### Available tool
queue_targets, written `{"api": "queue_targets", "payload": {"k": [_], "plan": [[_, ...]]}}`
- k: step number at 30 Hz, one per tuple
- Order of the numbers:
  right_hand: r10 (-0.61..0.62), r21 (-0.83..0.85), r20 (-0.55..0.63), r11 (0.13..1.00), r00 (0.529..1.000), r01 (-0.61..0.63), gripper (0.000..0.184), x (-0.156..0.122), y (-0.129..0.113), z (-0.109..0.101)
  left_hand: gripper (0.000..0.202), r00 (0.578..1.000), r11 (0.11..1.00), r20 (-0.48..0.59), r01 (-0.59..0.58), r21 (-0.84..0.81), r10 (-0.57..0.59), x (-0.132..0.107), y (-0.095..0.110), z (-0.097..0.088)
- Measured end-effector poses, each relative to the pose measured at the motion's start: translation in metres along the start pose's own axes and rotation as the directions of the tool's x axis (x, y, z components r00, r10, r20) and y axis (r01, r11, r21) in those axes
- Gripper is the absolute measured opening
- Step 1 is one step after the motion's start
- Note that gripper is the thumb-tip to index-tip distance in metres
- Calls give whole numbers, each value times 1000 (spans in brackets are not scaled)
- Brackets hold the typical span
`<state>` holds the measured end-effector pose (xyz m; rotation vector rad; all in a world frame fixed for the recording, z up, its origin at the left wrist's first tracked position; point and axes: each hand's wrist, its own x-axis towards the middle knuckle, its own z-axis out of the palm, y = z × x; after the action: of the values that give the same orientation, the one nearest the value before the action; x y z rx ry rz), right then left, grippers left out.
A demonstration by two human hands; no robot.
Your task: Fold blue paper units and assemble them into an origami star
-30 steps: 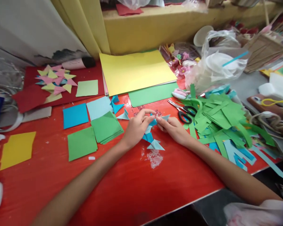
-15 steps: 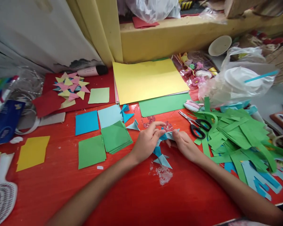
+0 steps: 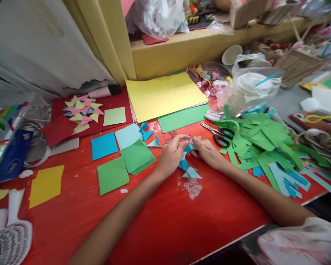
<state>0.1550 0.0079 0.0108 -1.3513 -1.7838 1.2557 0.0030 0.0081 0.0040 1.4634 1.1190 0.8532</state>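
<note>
My left hand (image 3: 170, 154) and my right hand (image 3: 209, 153) meet over the middle of the red table. Both pinch a chain of folded blue origami paper (image 3: 183, 164), light and dark blue, whose lower end hangs toward me in a pale pointed piece (image 3: 191, 173). The upper part is partly hidden by my fingers. Left of my hands lie a loose pale blue folded piece (image 3: 155, 142) and a dark blue folded piece (image 3: 146, 131). Stacked green squares (image 3: 138, 156), a blue square (image 3: 104, 146) and a light blue square (image 3: 128, 136) lie farther left.
Black-handled scissors (image 3: 220, 140) lie right of my hands, beside a heap of green paper strips (image 3: 264, 138). Yellow sheets (image 3: 165, 95) lie at the back. A pink and yellow paper star (image 3: 84, 109) sits back left. A hairbrush (image 3: 12, 241) lies at the near left.
The view has swung to the right, so things appear shifted left. Both hands still pinch the folded paper, with little change in their grip.
</note>
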Motion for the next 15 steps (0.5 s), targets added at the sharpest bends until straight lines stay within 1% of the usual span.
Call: {"api": "queue_targets", "payload": {"k": [3,6,8,11,13,15], "plan": [[-43,60,-16,997,999,43,66,-1,0,-3,26,998,997,-21,-68,-36,67,3,-6,1],[7,157,-59,988,998,2,67,-2,1,-5,25,995,993,-51,-85,-78,82,6,-12,0],[25,186,-90,983,996,-8,66,-2,3,-5,25,994,989,-67,-98,-112,91,8,-14,0],[-43,238,-125,969,991,72,64,1,6,-4,27,986,977,-101,-150,-153,136,11,-17,-1],[-55,291,-189,950,980,109,62,3,8,-4,30,981,969,-118,-172,-175,153,13,-19,0],[-60,287,-227,949,972,126,61,4,8,-4,35,979,967,-118,-183,-178,163,15,-19,0]]}}
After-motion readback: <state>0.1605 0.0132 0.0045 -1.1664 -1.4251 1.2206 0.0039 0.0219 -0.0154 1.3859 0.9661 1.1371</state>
